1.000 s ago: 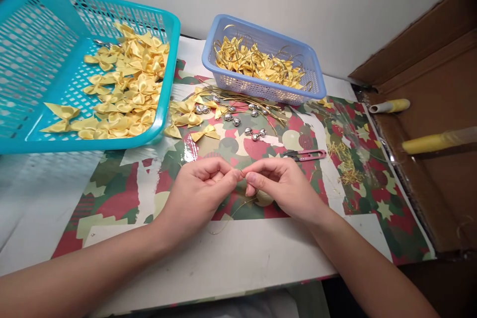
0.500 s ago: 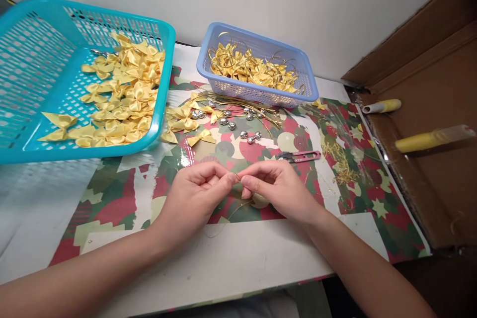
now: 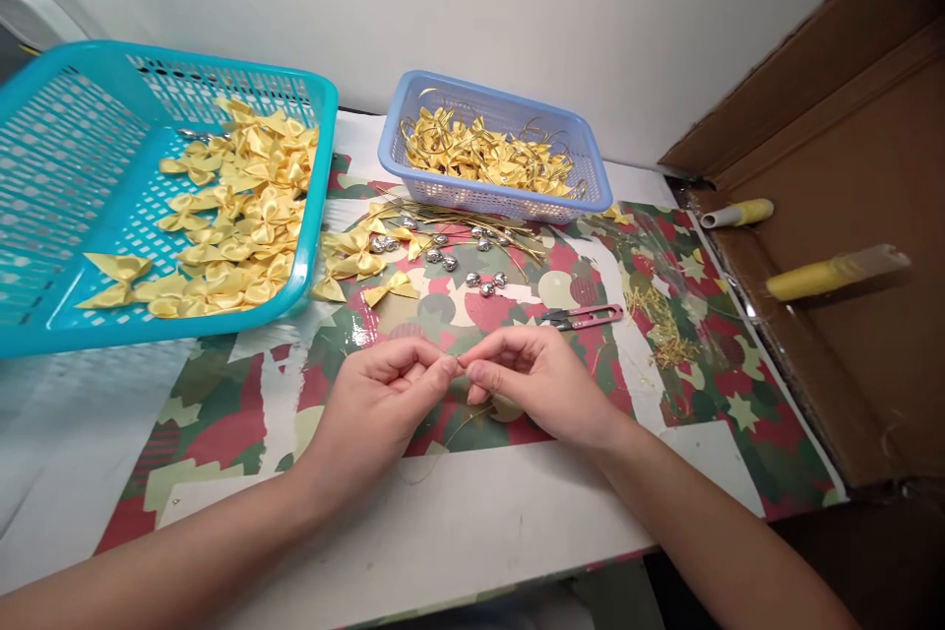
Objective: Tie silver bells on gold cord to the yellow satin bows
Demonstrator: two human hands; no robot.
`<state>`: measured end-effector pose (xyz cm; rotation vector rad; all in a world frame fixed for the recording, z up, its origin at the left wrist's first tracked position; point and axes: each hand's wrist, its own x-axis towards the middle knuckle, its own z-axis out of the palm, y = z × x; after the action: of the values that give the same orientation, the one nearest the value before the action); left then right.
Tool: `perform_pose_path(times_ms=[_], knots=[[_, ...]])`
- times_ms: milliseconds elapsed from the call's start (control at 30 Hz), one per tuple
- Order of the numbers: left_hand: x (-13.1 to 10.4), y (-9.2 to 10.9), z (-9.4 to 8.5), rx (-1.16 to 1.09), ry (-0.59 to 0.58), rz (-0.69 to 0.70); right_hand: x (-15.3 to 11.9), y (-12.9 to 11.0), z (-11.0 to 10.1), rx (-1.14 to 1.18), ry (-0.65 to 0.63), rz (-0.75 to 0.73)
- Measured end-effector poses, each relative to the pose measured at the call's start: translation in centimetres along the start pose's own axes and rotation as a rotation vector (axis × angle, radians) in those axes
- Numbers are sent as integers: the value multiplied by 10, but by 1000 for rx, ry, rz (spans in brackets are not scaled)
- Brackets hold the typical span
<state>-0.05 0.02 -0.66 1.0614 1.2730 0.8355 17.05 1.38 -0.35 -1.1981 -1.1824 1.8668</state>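
My left hand [image 3: 391, 394] and my right hand [image 3: 535, 379] meet over the patterned paper, fingertips pinched together. Between them runs a thin gold cord [image 3: 465, 423], its loose end curving down toward the white table edge. What else the fingertips may hold is too small to make out. Just beyond my hands lie silver jingle bells [image 3: 486, 287] in small groups and a yellow ribbon bow [image 3: 391, 287]. Pink-handled thread snips [image 3: 583, 317] rest beside my right hand. Several gold cords [image 3: 479, 221] lie in a bundle behind the bells.
At the left stands a turquoise basket [image 3: 317, 217] holding many yellow bows. A blue-violet basket [image 3: 502, 202] at the back contains bows with gold cords. Gold thread scraps [image 3: 671, 345] lie to the right. Yellow-wrapped tubes [image 3: 834, 274] stick out from the cardboard [image 3: 849, 364].
The view has shifted slightly, so the baskets and table items sit a little lower and further left. Both hands keep their pinch on the gold cord, with hardly any movement.
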Motion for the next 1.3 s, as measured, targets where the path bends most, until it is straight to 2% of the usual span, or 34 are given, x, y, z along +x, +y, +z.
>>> perform_pose_path(times_ms=[733, 1300], knots=[[-2, -11, -3, 83, 14, 84, 1, 4, -3, 47, -51, 8], [-5, -11, -2, 120, 54, 64, 1, 5, -4, 14, -49, 20]])
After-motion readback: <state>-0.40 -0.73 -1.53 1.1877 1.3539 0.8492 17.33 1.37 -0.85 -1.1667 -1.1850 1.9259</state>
